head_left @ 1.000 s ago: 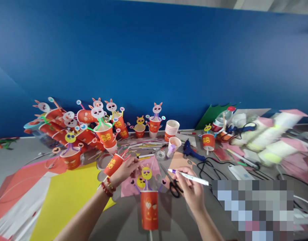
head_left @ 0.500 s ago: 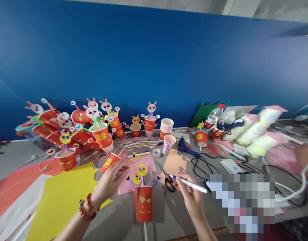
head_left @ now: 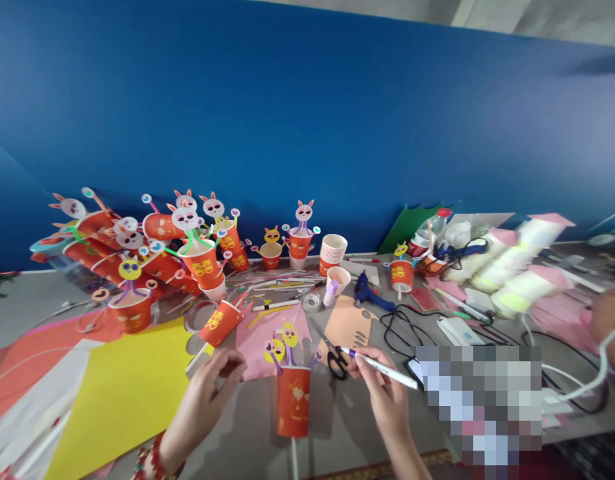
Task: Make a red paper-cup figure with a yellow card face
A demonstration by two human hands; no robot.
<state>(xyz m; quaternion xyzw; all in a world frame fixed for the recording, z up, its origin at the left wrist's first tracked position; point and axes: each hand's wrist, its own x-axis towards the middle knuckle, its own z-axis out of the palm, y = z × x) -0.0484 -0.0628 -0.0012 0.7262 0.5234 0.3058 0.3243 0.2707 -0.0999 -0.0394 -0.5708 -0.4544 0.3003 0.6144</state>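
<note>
A red paper cup stands upright between my hands, with a white straw coming from under its base. Yellow paper animal faces and purple strips rise from its top. My left hand hovers left of this cup, fingers loosely curled, nothing visible in it; a red bead bracelet circles the wrist. Another red cup lies tilted just beyond it. On the right, my right hand grips a white marker, its purple end pointing left. Black-handled scissors lie beside that hand.
Several decorated cups crowd the back left. Yellow paper covers the left side. A blue glue gun, black cables and a stack of cups stand behind. Another person's hand is at the far right.
My left hand has drawn back towards me, away from the tilted cup. The upright cup has turned and shifted slightly right. My right hand still holds the marker.
</note>
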